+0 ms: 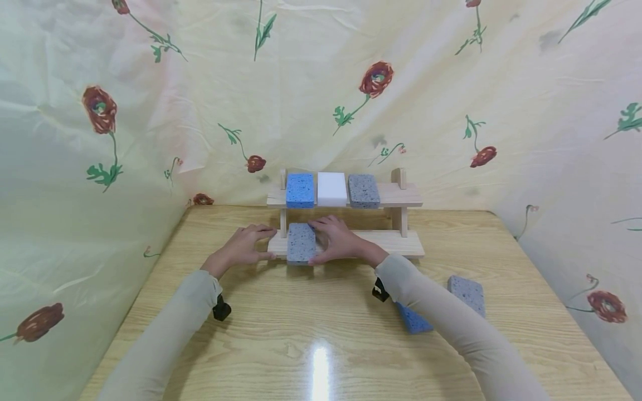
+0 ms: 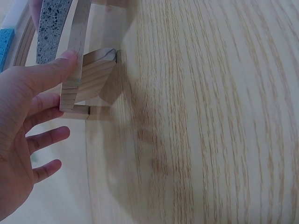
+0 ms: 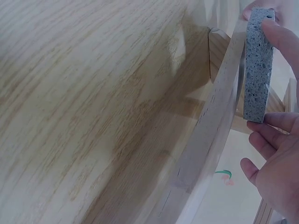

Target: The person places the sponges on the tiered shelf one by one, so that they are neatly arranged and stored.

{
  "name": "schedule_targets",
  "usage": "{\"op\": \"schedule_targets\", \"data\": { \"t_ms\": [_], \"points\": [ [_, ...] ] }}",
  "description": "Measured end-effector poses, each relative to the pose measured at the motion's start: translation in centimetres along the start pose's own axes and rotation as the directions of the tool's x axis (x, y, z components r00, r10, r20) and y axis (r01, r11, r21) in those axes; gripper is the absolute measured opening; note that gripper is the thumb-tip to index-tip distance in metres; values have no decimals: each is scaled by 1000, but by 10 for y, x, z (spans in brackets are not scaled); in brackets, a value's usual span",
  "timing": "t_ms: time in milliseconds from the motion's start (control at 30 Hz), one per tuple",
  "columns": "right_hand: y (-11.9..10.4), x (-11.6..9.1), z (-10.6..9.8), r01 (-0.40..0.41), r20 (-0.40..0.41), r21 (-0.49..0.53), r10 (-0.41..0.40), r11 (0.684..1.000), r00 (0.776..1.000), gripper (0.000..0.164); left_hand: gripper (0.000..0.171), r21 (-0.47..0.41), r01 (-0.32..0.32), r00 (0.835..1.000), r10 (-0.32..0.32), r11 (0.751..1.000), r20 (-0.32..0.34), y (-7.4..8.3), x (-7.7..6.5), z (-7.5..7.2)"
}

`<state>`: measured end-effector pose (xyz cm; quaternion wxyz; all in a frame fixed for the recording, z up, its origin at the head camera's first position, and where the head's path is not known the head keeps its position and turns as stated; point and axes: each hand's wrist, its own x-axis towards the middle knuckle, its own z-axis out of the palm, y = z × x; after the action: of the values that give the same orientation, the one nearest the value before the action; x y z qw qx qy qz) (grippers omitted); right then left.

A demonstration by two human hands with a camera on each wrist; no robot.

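A two-tier wooden shelf (image 1: 386, 243) stands at the back of the table. On the left of its lower board lies a grey speckled sponge (image 1: 301, 244). My right hand (image 1: 343, 240) holds this sponge by its right side, thumb at the front and fingers at the back, also seen in the right wrist view. At the board's left end, my left hand (image 1: 243, 245) grips the wood between thumb and fingers, with other fingers spread apart in the left wrist view. The upper board carries a blue sponge (image 1: 300, 190), a white sponge (image 1: 331, 189) and another grey sponge (image 1: 364, 191).
On the table to the right lie a grey sponge (image 1: 467, 293) and a blue sponge (image 1: 414, 321), both partly covered by the right sleeve. A flowered cloth (image 1: 311, 100) hangs behind the table and along its sides.
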<state>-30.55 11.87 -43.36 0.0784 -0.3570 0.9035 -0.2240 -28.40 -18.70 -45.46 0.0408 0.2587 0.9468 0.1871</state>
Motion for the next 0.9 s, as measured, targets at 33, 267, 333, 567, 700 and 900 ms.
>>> {"op": "schedule_targets", "data": {
  "t_ms": [33, 267, 333, 567, 700, 900],
  "points": [
    [0, 0, 0, 0, 1, -7, 0, 1000, 1000, 115, 73, 0, 1, 1000, -1, 1000, 0, 0, 0, 0],
    [-3, 4, 1, -4, 7, -18, 4, 1000, 1000, 113, 72, 2, 1, 1000, -1, 1000, 2, -1, 1, 1],
    [-3, 4, 2, -3, 9, -16, 3, 1000, 1000, 114, 72, -1, 1, 1000, -1, 1000, 3, -1, 1, 1],
    [-3, 7, 3, -12, 25, -9, 12, 1000, 1000, 112, 71, -6, -3, 1000, 3, 1000, -1, -1, 1, 1],
    [-3, 7, 3, -15, 29, -13, 15, 1000, 999, 112, 72, 0, -4, 1000, 4, 1000, -2, -1, 1, 1],
    [-5, 7, 3, -25, 32, -20, 25, 999, 999, 113, 72, 3, -11, 1000, 11, 1000, -6, -1, 2, 1]
  ]
}}
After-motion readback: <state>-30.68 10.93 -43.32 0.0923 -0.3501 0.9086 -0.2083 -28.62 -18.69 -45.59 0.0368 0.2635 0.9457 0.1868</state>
